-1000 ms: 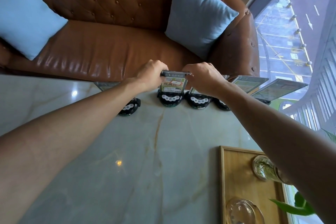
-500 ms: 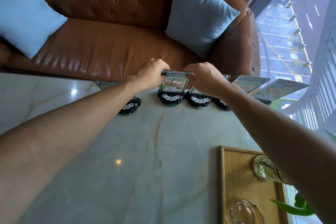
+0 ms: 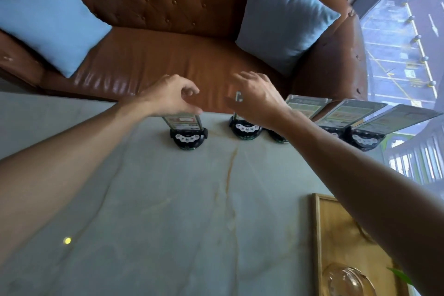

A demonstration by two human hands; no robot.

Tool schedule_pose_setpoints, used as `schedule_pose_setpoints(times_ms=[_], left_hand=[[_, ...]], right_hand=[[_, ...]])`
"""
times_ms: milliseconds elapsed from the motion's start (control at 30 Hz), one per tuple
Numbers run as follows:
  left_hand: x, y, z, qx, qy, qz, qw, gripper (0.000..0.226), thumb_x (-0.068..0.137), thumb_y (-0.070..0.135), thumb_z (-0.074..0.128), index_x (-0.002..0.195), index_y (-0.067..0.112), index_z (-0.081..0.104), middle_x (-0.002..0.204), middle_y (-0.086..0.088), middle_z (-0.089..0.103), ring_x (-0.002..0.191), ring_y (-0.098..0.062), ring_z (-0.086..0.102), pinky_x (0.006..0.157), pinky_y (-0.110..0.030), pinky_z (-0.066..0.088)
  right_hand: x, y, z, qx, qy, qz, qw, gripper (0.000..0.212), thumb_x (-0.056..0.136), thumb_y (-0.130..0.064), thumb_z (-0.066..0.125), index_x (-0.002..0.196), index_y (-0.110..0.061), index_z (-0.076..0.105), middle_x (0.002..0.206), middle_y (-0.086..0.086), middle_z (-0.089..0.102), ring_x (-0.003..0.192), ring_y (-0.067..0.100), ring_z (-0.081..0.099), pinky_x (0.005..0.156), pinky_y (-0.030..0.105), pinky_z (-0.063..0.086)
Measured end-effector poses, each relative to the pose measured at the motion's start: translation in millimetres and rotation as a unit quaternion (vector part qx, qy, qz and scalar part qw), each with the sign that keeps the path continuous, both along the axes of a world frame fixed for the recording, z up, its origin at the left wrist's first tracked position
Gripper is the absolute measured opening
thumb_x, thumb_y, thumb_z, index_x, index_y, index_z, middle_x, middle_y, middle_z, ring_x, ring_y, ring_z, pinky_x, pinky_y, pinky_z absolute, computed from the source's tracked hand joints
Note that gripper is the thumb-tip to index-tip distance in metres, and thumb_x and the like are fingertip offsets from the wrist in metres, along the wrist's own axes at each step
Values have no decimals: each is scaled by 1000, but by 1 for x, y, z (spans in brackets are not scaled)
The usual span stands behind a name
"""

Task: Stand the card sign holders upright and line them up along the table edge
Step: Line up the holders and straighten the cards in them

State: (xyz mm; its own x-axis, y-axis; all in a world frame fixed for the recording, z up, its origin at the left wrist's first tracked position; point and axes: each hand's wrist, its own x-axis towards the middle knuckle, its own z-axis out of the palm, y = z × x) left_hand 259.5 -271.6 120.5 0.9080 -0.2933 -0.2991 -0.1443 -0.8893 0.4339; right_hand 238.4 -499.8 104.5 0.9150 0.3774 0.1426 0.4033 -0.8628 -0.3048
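While both arms reach across the marble table (image 3: 168,199), five card sign holders stand in a row along its far edge, in front of a brown leather sofa (image 3: 168,55).

Left hand (image 3: 171,96): above the leftmost holder (image 3: 187,132), fingers curled loosely, thumb and forefinger close but apart. Nothing pinched between them; the hand is empty. Its heel hides the top of that holder's card, so contact there cannot be judged.

Right hand (image 3: 258,98): fingers spread, open, poised over the second holder (image 3: 245,127). This holder's card top edge shows just beside the palm, near the thumb; whether skin touches it cannot be told. No grasp visible.

Holders: each has a black round base with white buttons and a clear card panel. Leftmost and second stand apart with a gap between them. Third holder (image 3: 298,106) is mostly hidden behind the right wrist. Fourth holder (image 3: 346,113) and fifth holder (image 3: 394,120) sit close together at the window end, panels tilted back.

Other: two blue cushions on the sofa, one left (image 3: 48,19), one right (image 3: 286,14). Wooden tray (image 3: 336,235) at near right of the table, a glass (image 3: 346,279) on it
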Motion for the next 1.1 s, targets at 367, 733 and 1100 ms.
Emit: schedule_pose_setpoints(times_ms=[367, 733, 1100], left_hand=[[-15, 66, -30, -33, -50, 21, 998, 12, 82, 22, 78, 94, 19, 78, 80, 4, 70, 79, -16, 66, 64, -26, 42], [10, 30, -30, -76, -98, 1, 992, 14, 84, 22, 76, 97, 17, 77, 86, -1, 75, 80, -17, 65, 65, -25, 42], [18, 14, -40, -91, -94, -17, 991, 13, 84, 17, 74, 97, 19, 78, 87, 2, 75, 81, -16, 66, 68, -25, 46]], right_hand=[[10, 87, -17, -37, 139, 51, 988, 21, 91, -32, 56, 108, -28, 68, 97, 0, 74, 94, 23, 68, 91, 40, 50], [32, 58, -2, -67, 129, -17, 989, 14, 87, -25, 54, 93, -25, 66, 83, -2, 68, 83, 25, 61, 84, 40, 49], [30, 38, -5, -85, 119, -11, 989, 14, 90, -25, 57, 99, -25, 69, 77, 2, 66, 82, 27, 61, 79, 35, 44]])
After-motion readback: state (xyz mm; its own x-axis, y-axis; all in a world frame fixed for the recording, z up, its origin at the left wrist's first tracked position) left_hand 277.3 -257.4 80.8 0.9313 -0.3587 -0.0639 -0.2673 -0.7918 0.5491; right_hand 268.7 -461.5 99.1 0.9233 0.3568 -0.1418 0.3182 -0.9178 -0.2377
